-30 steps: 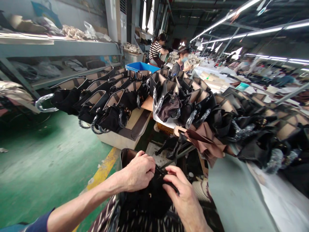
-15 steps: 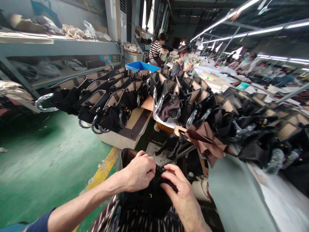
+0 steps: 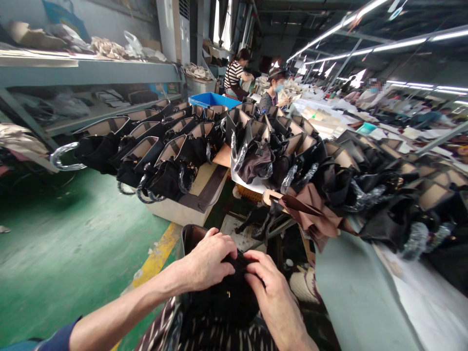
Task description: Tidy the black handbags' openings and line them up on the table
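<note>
A black handbag (image 3: 215,304) rests on my lap over a patterned dark cloth, its brown-lined opening showing at the upper left. My left hand (image 3: 214,258) grips the bag's upper part from the left, thumb and fingers curled on the black material. From the other side my right hand (image 3: 266,280) holds the same dark material, with bent fingers and the thumb close below them. Both hands' fingertips nearly meet at the middle of the bag. A small gold-coloured metal piece (image 3: 228,294) shows on its front. What lies under the fingertips is too dark to make out.
Rows of black handbags (image 3: 171,165) with plastic-wrapped handles stand ahead and to the right. Brown pieces (image 3: 310,209) hang at the near table's edge. A grey-green sheet (image 3: 358,292) lies at right, a thread cone (image 3: 304,286) beside my right hand. Co-workers sit farther back.
My right hand has shifted slightly, and the dark strip that stuck out under its fingers no longer shows. My left fingers have loosened a little from their tighter curl.
</note>
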`<state>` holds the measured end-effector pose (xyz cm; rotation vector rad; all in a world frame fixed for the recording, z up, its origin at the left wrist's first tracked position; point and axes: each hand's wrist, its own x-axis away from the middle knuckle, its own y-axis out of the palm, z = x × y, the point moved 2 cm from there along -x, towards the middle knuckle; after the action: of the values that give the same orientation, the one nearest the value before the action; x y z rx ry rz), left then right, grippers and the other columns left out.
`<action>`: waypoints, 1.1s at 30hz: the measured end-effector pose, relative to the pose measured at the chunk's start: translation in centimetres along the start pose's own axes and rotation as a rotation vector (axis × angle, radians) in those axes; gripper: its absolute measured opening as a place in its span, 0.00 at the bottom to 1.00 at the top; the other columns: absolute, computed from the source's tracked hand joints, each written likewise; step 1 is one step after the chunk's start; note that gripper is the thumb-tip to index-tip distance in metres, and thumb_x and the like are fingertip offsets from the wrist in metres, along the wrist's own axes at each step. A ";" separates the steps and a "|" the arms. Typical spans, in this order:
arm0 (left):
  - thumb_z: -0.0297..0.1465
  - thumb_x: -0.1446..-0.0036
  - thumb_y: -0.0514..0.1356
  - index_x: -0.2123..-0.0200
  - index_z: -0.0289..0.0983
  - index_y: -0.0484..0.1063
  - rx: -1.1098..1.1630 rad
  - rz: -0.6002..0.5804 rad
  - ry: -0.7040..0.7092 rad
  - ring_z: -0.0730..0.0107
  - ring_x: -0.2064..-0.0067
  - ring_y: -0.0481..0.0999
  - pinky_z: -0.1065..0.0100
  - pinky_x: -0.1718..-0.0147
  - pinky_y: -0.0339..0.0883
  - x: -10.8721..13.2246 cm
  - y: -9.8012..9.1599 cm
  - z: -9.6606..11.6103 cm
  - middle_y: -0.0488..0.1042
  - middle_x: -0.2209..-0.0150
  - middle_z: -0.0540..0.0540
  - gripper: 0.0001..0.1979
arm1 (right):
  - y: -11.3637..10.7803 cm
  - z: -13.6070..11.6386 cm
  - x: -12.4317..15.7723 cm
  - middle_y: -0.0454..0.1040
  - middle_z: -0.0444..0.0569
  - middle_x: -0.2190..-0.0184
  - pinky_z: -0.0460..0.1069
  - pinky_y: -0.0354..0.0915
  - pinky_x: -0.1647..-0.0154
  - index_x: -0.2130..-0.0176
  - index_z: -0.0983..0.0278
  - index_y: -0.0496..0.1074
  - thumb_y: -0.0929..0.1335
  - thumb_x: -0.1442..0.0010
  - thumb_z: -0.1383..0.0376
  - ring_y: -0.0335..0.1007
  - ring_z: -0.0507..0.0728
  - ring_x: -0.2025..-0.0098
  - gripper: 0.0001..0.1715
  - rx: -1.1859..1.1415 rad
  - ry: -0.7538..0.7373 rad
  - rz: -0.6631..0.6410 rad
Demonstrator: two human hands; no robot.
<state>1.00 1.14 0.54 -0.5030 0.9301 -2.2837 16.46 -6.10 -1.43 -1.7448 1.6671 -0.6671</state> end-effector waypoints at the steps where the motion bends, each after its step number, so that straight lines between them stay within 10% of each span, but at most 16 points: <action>1: 0.27 0.51 0.55 0.69 0.37 0.69 0.004 0.005 0.000 0.67 0.59 0.68 0.58 0.47 0.46 0.0 0.0 -0.1 0.72 0.65 0.50 0.05 | 0.0 0.0 0.0 0.70 0.49 0.55 0.49 0.64 0.51 0.70 0.61 0.70 0.62 0.45 0.72 0.65 0.57 0.52 0.10 -0.004 0.008 0.001; 17: 0.22 0.57 0.49 0.81 0.34 0.61 -0.087 0.075 -0.049 0.72 0.68 0.68 0.62 0.52 0.53 -0.6 1.1 -0.1 0.69 0.72 0.49 0.05 | 0.5 1.6 1.1 0.73 0.46 0.66 0.47 0.68 0.63 0.62 0.59 0.68 0.66 0.47 0.63 0.70 0.55 0.64 0.09 -0.096 0.194 0.193; 33: 0.23 0.57 0.51 0.79 0.34 0.64 -0.075 0.093 -0.055 0.70 0.65 0.70 0.60 0.50 0.50 -1.2 1.6 -0.6 0.71 0.71 0.49 0.05 | 0.9 1.3 0.6 0.66 0.51 0.55 0.51 0.66 0.54 0.63 0.60 0.71 0.63 0.46 0.73 0.65 0.58 0.55 0.13 0.112 -0.025 0.175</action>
<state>2.20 1.30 -1.20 -0.5409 0.9936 -2.1481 16.88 -6.62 -2.99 -1.5037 1.7080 -0.6418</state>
